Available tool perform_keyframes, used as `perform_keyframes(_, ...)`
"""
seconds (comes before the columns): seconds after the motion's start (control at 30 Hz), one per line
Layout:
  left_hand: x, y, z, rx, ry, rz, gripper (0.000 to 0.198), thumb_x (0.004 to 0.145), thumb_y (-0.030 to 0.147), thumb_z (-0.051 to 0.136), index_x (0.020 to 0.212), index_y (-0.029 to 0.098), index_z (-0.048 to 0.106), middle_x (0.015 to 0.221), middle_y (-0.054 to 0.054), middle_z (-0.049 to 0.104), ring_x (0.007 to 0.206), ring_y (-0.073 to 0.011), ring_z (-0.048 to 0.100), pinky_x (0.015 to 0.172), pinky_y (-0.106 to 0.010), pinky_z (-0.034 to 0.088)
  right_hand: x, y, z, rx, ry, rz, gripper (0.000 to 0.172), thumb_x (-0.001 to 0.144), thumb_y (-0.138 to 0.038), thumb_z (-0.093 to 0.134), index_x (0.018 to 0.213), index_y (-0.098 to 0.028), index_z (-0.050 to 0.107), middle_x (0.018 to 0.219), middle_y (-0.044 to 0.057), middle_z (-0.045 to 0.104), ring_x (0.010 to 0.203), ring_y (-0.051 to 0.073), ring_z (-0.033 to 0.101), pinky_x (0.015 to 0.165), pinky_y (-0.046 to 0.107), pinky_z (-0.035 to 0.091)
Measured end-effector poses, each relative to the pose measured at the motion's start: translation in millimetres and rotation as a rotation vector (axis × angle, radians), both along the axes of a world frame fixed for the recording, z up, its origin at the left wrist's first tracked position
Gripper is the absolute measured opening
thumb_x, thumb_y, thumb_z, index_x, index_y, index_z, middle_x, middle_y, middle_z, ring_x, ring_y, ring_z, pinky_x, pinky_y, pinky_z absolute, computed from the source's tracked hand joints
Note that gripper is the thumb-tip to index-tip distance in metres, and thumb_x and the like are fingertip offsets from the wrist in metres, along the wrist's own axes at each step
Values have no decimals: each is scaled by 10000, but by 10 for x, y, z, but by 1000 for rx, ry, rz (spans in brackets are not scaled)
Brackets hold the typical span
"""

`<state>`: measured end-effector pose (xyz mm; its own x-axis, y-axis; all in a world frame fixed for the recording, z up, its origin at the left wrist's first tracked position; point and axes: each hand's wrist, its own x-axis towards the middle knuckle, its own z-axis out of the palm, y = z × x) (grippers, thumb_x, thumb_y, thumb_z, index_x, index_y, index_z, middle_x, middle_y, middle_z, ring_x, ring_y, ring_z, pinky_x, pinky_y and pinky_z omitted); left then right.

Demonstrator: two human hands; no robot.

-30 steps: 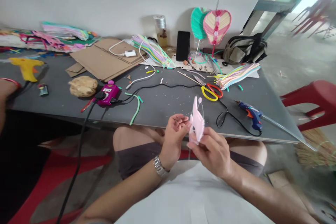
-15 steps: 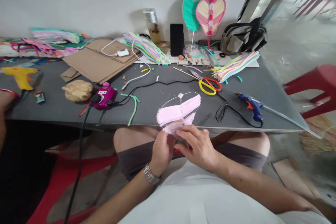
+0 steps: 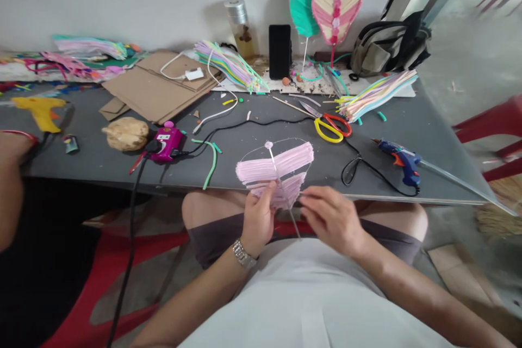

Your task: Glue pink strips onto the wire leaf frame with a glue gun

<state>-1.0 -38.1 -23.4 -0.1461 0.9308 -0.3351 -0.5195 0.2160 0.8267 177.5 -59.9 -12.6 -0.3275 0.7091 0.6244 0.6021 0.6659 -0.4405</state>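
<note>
Between my hands is a heart-shaped fan frame [image 3: 281,166] of thin wire, partly filled with two bands of pale pink fuzzy stems. A thin central stick [image 3: 294,222] runs down through it toward my lap, and a small pink ball tops it. My left hand [image 3: 260,217] grips the lower left part of the fan, thumb on its front. Just off the fan's lower right edge, my right hand [image 3: 332,217] has its fingers bent and the fingertips close together. Whatever they may pinch is too small to make out.
Scissors [image 3: 329,128], a blue glue gun [image 3: 402,163] and a black cord lie on the grey table [image 3: 253,130]. A purple power socket [image 3: 166,143] and cardboard [image 3: 147,87] are left. Fuzzy stem bundles [image 3: 379,95] and finished fans [image 3: 337,8] stand behind. Another person's arm [image 3: 12,185] is at left.
The fan has been tilted up, so its front and stick show more. My right hand has drawn away from its middle to the right edge. The camera view has shifted slightly.
</note>
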Motion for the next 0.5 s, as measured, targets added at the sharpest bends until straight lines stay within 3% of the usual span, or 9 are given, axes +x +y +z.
perform_keyframes(0.1,5,16,23,-8,-49,-17,320,681,398,901,890,216,742,955,-42,783,944,-237,735,808,-340,572,681,66,50,58,-26,-377,114,935,-187,661,1027,-223,719,955,100,755,886,233,705,772,380,555)
perform_keyframes(0.17,5,17,21,-16,-70,-41,303,677,385,903,877,223,743,936,-48,782,936,-252,733,802,-355,580,1282,119,16,100,-65,-686,78,876,-269,751,931,-216,736,853,127,741,709,216,633,660,394,477)
perform_keyframes(0.27,10,15,-20,-24,-91,-60,300,690,375,891,898,216,744,909,-49,775,914,-261,733,801,-376,582,2093,233,-137,132,-41,-1036,367,562,-444,972,615,-240,672,543,91,598,507,156,404,553,431,272)
perform_keyframes(0.37,24,10,-60,-50,-106,-60,301,687,366,884,892,213,727,910,-43,772,899,-254,733,800,-379,588,2477,379,-303,-278,39,-1085,461,437,-487,1001,444,-264,598,382,43,490,397,106,306,536,429,239)
perform_keyframes(0.43,36,4,-56,-56,-115,-70,304,700,370,865,916,210,723,946,-52,778,922,-261,736,820,-391,596,2489,455,-350,-530,31,-1192,466,415,-534,990,459,-264,613,385,41,516,383,124,333,529,420,279)
perform_keyframes(0.5,51,-3,-23,-42,-121,-83,293,724,371,838,941,207,730,983,-68,786,964,-278,740,856,-408,599,2399,499,-342,-674,-23,-1243,452,445,-563,963,549,-252,653,425,35,562,413,173,424,527,406,338)
